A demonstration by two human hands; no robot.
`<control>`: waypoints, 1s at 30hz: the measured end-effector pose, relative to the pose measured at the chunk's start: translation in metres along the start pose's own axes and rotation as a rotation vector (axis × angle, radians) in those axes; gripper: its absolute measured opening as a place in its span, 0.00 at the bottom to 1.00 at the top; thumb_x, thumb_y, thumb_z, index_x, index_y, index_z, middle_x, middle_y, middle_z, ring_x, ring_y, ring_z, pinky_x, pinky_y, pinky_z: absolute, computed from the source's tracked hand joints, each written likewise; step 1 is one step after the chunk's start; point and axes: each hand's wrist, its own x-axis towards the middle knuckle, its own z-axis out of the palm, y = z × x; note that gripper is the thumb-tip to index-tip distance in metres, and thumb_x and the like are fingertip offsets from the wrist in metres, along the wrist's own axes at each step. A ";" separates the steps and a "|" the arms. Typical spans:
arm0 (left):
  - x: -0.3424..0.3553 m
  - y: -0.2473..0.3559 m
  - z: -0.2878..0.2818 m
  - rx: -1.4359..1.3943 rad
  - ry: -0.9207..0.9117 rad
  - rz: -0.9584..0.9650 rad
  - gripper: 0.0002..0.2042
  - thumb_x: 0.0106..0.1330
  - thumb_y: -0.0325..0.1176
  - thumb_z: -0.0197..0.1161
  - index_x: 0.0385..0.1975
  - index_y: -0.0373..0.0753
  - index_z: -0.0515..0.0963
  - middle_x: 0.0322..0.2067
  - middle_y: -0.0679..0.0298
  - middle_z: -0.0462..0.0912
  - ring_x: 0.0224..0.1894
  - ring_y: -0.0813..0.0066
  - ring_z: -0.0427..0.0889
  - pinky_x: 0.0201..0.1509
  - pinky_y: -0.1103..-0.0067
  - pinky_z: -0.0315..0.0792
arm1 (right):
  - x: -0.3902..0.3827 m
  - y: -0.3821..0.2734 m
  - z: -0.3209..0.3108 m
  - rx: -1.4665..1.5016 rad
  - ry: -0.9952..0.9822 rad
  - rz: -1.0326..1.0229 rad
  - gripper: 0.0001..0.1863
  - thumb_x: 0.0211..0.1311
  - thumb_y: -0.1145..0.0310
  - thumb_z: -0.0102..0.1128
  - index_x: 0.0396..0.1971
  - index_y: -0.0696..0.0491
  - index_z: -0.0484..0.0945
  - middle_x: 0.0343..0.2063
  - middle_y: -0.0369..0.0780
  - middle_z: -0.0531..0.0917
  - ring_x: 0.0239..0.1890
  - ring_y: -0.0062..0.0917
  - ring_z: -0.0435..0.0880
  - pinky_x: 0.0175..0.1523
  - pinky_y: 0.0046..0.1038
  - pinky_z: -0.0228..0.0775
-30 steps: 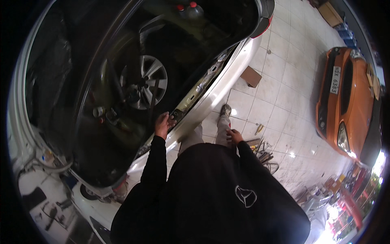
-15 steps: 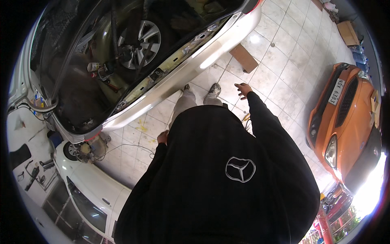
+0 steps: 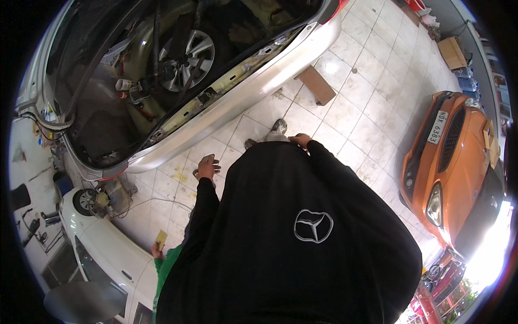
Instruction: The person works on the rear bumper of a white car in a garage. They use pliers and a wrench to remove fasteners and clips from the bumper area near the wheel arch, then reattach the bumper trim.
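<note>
My left hand (image 3: 208, 166) hangs beside the white car's rear bumper (image 3: 226, 110), fingers apart and slightly curled, holding nothing visible. My right hand (image 3: 299, 139) is closed at the front hem of my black top (image 3: 280, 183); what is in it, if anything, is hidden. The open trunk (image 3: 91, 108) of the white car holds a spare wheel (image 3: 197, 62), small containers and dark parts. My shoes show on the tiles just past my waist.
A co-worker's hand (image 3: 157, 247) holds a yellow flat item (image 3: 161, 236) at lower left, with a green sleeve. A white car (image 3: 102, 248) and wheeled machine (image 3: 118, 197) stand left; an orange car (image 3: 453, 151) stands right. A cardboard piece (image 3: 318, 86) lies near the bumper.
My left hand has left the trunk edge, dropping to my side, then rising slightly. My right hand reached out, then returned to my waist. A co-worker has appeared at lower left.
</note>
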 end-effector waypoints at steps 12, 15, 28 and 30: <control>-0.023 -0.118 -0.051 0.232 -0.184 0.026 0.14 0.74 0.39 0.50 0.53 0.41 0.73 0.41 0.57 0.83 0.35 0.64 0.83 0.37 0.68 0.77 | 0.041 -0.187 -0.141 0.160 0.619 -0.268 0.35 0.54 0.32 0.57 0.31 0.54 0.87 0.28 0.46 0.87 0.41 0.41 0.87 0.51 0.41 0.75; -0.036 -0.137 -0.050 -0.303 -0.141 -0.254 0.17 0.68 0.40 0.57 0.50 0.36 0.75 0.31 0.57 0.82 0.24 0.67 0.80 0.24 0.72 0.73 | 0.049 -0.261 -0.211 0.367 0.692 -0.245 0.33 0.52 0.33 0.61 0.26 0.54 0.87 0.23 0.44 0.86 0.38 0.38 0.88 0.51 0.39 0.76; -0.073 -0.158 0.089 0.922 0.082 0.303 0.15 0.65 0.41 0.59 0.46 0.41 0.80 0.44 0.58 0.85 0.48 0.57 0.83 0.50 0.64 0.78 | 0.086 -0.296 -0.341 0.373 1.250 0.073 0.36 0.42 0.37 0.71 0.39 0.55 0.82 0.37 0.49 0.86 0.42 0.43 0.87 0.49 0.41 0.78; -0.071 -0.172 0.098 0.594 0.215 0.353 0.16 0.66 0.42 0.59 0.47 0.38 0.79 0.42 0.57 0.85 0.43 0.60 0.85 0.44 0.64 0.80 | 0.086 -0.313 -0.333 0.299 1.246 0.018 0.29 0.45 0.41 0.69 0.34 0.54 0.83 0.33 0.47 0.87 0.39 0.44 0.87 0.46 0.43 0.79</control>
